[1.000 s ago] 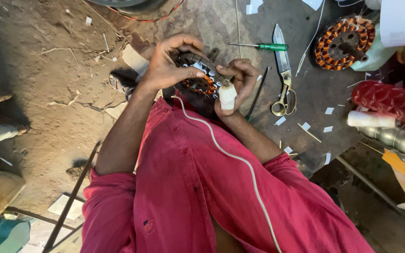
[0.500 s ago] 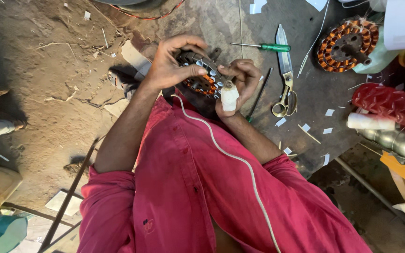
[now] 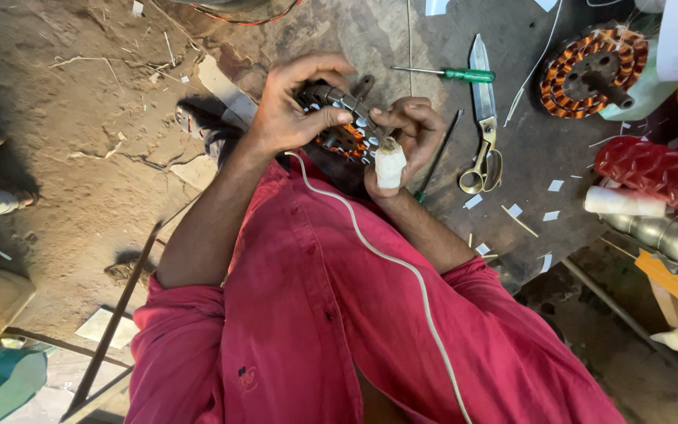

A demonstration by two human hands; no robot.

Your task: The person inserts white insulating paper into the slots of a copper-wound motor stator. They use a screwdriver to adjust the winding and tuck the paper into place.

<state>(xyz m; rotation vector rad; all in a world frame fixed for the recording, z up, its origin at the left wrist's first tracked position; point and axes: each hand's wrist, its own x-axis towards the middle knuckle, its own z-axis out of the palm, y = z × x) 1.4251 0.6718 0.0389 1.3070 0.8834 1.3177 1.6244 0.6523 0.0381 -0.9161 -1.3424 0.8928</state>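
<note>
My left hand [image 3: 288, 110] grips a small motor stator [image 3: 340, 129] with copper windings and metal teeth, holding it above the edge of the dark worktable [image 3: 402, 39]. My right hand [image 3: 408, 129] pinches the stator's right side with its fingertips and also carries a small white wrapped roll [image 3: 390, 165] against the palm. A white cord [image 3: 386, 255] runs from the stator down over my red shirt.
On the table lie scissors [image 3: 482, 126], a green-handled screwdriver [image 3: 453, 74], a thin black rod [image 3: 438, 153], a second copper-wound stator [image 3: 590, 71], paper scraps, a red ribbed object [image 3: 661, 173], a white roll [image 3: 625, 202] and a metal cylinder [image 3: 668, 239]. Dirt floor lies to the left.
Both hands stay on the stator. The fingers have shifted only slightly, and the view has drifted a little.
</note>
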